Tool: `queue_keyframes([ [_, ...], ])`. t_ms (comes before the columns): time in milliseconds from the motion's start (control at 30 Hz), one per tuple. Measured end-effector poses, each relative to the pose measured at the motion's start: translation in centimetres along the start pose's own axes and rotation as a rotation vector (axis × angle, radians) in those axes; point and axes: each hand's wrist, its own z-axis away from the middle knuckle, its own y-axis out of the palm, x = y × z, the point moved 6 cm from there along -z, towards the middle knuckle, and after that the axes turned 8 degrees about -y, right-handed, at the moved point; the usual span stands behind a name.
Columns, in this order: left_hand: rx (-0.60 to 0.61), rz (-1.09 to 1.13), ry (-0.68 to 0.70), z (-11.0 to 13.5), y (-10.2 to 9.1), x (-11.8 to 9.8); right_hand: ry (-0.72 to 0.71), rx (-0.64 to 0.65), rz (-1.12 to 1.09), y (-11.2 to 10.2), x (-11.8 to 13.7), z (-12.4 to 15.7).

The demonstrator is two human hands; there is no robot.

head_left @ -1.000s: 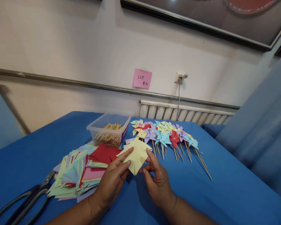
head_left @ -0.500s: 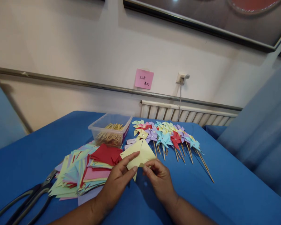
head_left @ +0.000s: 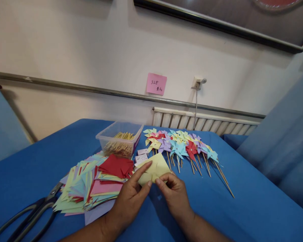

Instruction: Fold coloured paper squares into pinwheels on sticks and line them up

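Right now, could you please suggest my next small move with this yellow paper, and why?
Perhaps use the right hand to bring the near edge of the yellow paper toward its middle, while the left hand steadies it: a slit shows, and the pinwheels beyond have blades gathered at their centres.

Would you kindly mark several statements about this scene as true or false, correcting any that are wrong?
1. The left hand and right hand both hold the pale yellow paper. True.
2. The scissors lie to the right of the paper pile. False: the scissors lie at the pile's left.
3. The clear box contains thin sticks. True.
4. The pinwheels are all one colour. False: the pinwheels include red, purple, blue and yellow ones.
5. The pink note is below the metal rail. False: the pink note is above the rail.
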Motion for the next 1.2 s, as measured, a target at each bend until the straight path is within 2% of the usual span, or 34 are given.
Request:
queue_keyframes([
  [267,-0.029,-0.072,0.026,0.2,-0.1,0.4,0.045,0.021,0.019,0.2,-0.5,0.2],
  [567,-0.076,0.008,-0.083,-0.3,-0.6,1.3,0.098,0.027,-0.016,1.1,-0.5,0.8],
  [833,-0.191,0.015,-0.084,0.0,-0.8,0.5,0.123,0.025,-0.042,1.2,-0.7,0.9],
  [967,-0.188,0.047,-0.109,-0.2,-0.9,0.5,0.098,0.028,-0.056,1.5,-0.5,1.0],
  [1133,-0.145,0.007,-0.158,-0.8,-1.5,0.2,0.064,-0.137,-0.143,-0.5,-0.5,0.5],
  [1200,-0.114,-0.054,-0.157,-1.0,-1.5,0.0,0.051,-0.141,-0.128,-1.0,-0.5,0.0],
])
